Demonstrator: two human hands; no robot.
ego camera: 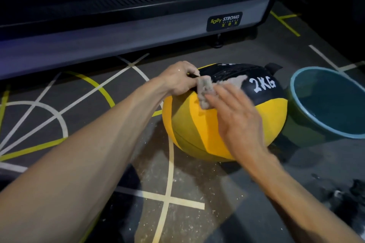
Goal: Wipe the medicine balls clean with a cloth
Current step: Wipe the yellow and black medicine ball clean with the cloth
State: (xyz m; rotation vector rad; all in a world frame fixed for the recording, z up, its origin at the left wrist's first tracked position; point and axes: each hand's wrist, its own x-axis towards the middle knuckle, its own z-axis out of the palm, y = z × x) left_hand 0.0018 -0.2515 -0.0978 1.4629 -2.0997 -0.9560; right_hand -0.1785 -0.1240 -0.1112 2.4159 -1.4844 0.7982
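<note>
A yellow and black medicine ball (197, 132) marked 2KG sits on the gym floor in the middle of the view. My left hand (179, 79) grips a black strap at the ball's top left. My right hand (235, 116) lies on the ball with fingers nearly straight, pressing a pale grey cloth (207, 92) against the surface. The cloth stretches across the black panel toward the 2KG lettering. A second black strap (273, 66) sticks up at the ball's far right.
A teal bucket (296, 89) holding water stands right beside the ball on the right. A treadmill base (138, 31) labelled Body Strong runs across the back. The dark floor (167, 193) has white and yellow lines and pale specks. Dark debris (347, 195) lies at the lower right.
</note>
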